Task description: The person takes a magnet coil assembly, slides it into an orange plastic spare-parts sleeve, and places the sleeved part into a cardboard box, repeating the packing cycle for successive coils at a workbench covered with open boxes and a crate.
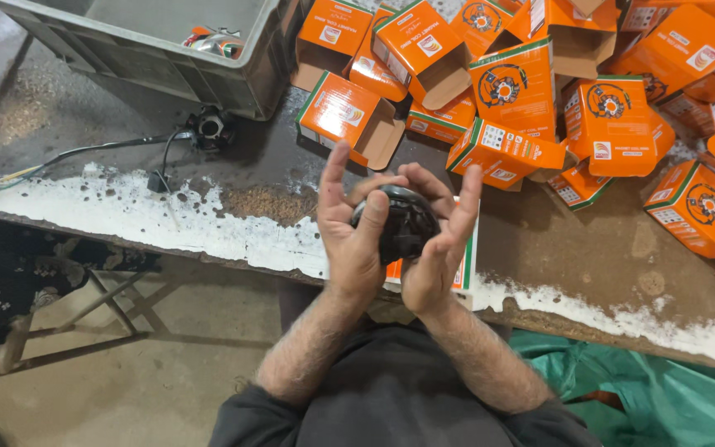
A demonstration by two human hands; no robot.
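A round black metal part (403, 223) sits between both my palms, above the table's front edge. My left hand (351, 236) cups its left side with the thumb across the top and the fingers spread upward. My right hand (440, 240) presses against its right side, fingers raised. Directly under the hands lies an orange and white box (463, 269), mostly hidden by them.
A heap of orange cardboard boxes (539, 99), several open, covers the table's far right. A grey plastic crate (151, 50) stands at the far left. A black coil part with wires (208, 126) lies near it. The worn table edge (208, 236) has peeling white paint. Green sheet (664, 397) lies below right.
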